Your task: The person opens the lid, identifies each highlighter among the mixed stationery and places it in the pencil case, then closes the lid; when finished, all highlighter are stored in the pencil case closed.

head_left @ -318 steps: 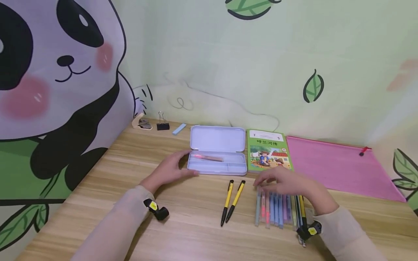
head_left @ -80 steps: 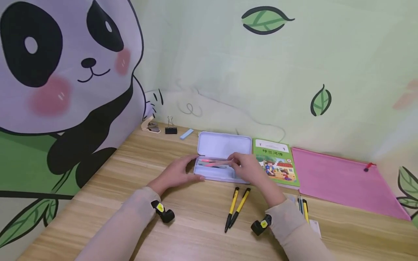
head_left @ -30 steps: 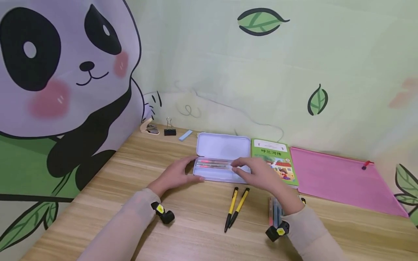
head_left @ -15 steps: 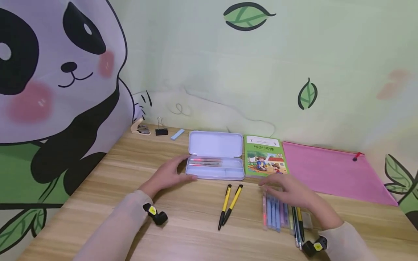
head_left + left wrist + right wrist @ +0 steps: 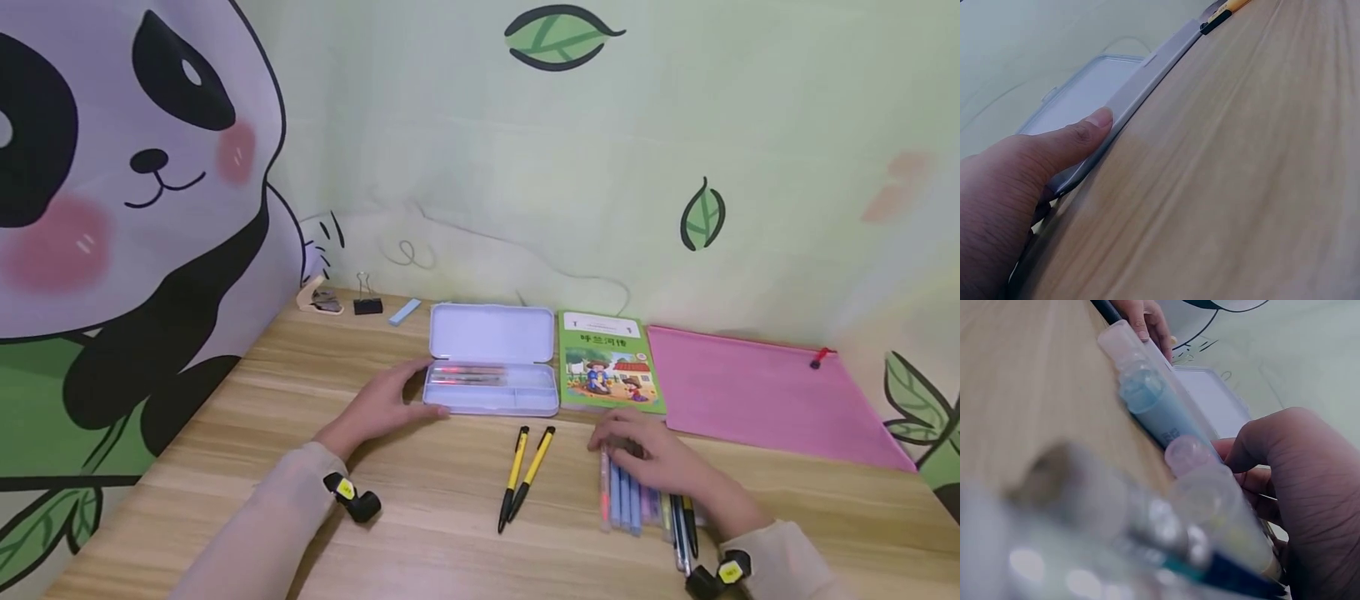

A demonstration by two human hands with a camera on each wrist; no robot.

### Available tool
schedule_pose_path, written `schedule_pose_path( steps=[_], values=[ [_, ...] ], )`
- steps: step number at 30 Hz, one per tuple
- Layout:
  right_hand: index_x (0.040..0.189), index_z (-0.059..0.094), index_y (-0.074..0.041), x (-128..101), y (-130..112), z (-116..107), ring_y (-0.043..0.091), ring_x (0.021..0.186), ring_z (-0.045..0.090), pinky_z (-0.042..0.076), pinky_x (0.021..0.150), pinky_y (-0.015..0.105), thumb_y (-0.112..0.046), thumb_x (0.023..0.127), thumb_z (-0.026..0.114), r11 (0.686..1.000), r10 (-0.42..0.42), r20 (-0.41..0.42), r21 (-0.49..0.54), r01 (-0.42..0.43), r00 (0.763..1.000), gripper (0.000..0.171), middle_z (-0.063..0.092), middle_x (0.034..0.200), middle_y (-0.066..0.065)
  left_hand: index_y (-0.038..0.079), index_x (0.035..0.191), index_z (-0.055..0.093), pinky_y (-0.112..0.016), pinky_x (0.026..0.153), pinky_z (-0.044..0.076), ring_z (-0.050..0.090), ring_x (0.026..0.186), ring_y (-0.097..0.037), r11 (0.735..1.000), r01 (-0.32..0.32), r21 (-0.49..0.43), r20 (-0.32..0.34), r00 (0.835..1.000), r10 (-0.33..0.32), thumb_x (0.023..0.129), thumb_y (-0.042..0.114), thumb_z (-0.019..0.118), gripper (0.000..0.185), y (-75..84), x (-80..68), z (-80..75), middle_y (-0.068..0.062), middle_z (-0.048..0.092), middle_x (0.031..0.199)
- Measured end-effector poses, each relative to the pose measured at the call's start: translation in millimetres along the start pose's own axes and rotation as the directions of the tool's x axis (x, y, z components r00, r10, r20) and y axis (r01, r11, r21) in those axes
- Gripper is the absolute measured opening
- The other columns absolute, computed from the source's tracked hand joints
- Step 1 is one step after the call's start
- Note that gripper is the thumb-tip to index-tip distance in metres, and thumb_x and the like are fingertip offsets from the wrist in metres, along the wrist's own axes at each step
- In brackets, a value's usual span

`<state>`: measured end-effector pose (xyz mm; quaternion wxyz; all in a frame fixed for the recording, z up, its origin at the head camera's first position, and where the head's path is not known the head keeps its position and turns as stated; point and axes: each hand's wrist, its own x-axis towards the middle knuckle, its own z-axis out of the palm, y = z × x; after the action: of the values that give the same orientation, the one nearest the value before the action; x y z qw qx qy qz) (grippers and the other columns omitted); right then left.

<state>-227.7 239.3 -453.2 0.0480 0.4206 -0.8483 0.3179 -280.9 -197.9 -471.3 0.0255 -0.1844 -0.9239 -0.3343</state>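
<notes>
On the desk (image 5: 420, 492), the left hand (image 5: 378, 406) steadies the open pencil case (image 5: 491, 398), thumb flat against its near edge. Right hand (image 5: 654, 454) lies over a row of coloured pens (image 5: 622, 504); whether fingers have closed on one, cannot tell. Judgement: lift a single pen cleanly, keep the case braced. Right wrist view shows pen caps close-up; head view shows the layout.

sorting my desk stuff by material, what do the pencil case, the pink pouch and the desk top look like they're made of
Pencil case: probably thin painted metal or hard plastic; smooth pale lilac shell, rigid hinged lid, slim rim.
Pink pouch: looks like soft mesh or plastic sheet; lies flat, with a red zip pull at its corner.
Desk top: wood-look laminate, likely; regular light grain, even matte surface.
</notes>
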Motion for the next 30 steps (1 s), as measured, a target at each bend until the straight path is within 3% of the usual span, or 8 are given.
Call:
schedule_pose_path(
  steps=[7,14,21,30],
  values=[
    [0.107,0.072,-0.024,-6.0,-1.3,0.0,0.014,0.106,0.059,0.05,0.093,0.039,0.001,0.088,0.065,0.999,0.036,-0.004,0.014,-0.036,0.999,0.032,0.065,0.112,-0.01,0.018,0.153,0.043,-0.051,0.117,0.031,0.038,0.144,-0.028,1.0,0.012,-0.02,0.014,1.0,-0.011,0.073,0.071,0.076,0.102,4.6,-0.9,3.1,-0.006,0.044,0.155],
    [0.104,0.07,-0.023,-1.4,1.9,2.5,0.013,0.103,0.059,0.051,0.09,0.041,-0.001,0.083,0.069,0.998,-0.019,-0.038,-0.054,0.017,0.999,0.031,0.064,0.109,-0.009,0.018,0.153,0.043,-0.05,0.117,0.031,0.039,0.143,-0.028,1.0,0.016,-0.021,0.006,1.0,-0.016,0.074,0.07,0.076,0.1,4.5,-0.6,2.0,-0.006,0.045,0.154],
    [0.103,0.067,-0.028,-2.8,-2.2,10.5,0.011,0.107,0.057,0.051,0.091,0.046,-0.011,0.078,0.075,0.991,0.059,-0.027,-0.122,-0.062,0.998,0.031,0.063,0.114,-0.013,0.017,0.153,0.042,-0.051,0.117,0.031,0.039,0.143,-0.03,1.0,0.018,-0.001,0.019,1.0,-0.018,0.075,0.07,0.075,0.1,5.3,-6.7,1.1,-0.008,0.045,0.155],
    [0.101,0.067,-0.029,0.8,-1.0,8.4,0.008,0.1,0.056,0.049,0.088,0.04,-0.013,0.079,0.077,0.995,0.057,-0.034,-0.08,-0.06,0.998,0.029,0.064,0.106,-0.017,0.017,0.153,0.042,-0.054,0.116,0.032,0.04,0.142,-0.032,1.0,0.001,0.007,0.005,1.0,-0.001,0.075,0.071,0.075,0.101,5.0,-4.8,-3.1,-0.01,0.045,0.154]
  ],
)
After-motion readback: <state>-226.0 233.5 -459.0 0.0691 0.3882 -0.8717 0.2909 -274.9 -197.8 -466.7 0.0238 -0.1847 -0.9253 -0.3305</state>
